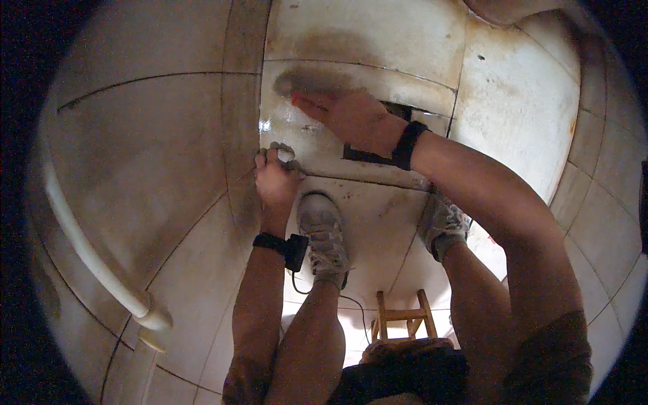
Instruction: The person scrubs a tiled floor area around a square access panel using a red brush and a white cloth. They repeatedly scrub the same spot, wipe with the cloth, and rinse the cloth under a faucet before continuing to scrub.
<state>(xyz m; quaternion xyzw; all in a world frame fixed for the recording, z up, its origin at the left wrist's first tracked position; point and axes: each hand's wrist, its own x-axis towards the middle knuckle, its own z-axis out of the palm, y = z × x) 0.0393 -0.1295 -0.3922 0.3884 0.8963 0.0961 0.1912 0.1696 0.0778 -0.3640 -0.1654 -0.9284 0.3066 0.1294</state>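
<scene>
My left hand (276, 177) is low by the wall at the left edge of the floor, its fingers closed around a small whitish object (285, 156) whose kind I cannot tell. My right hand (357, 119) reaches left over the wet tiled floor (283, 119), fingers extended and close together. A small red thing (295, 98) shows at its fingertips; whether it is held is unclear. Partly beneath my right hand and wrist lies a dark rectangular opening (367, 155) in the floor. Brown dirt marks the tiles beyond the fingers.
Tiled walls rise at left and right. A white pipe (86, 238) runs along the left wall. My shoes (324, 228) stand on the tiles, near a black cable (363, 314) from the left wristband. A wooden stool (407, 315) is beneath me. A pale rounded edge (501, 10) juts in at top right.
</scene>
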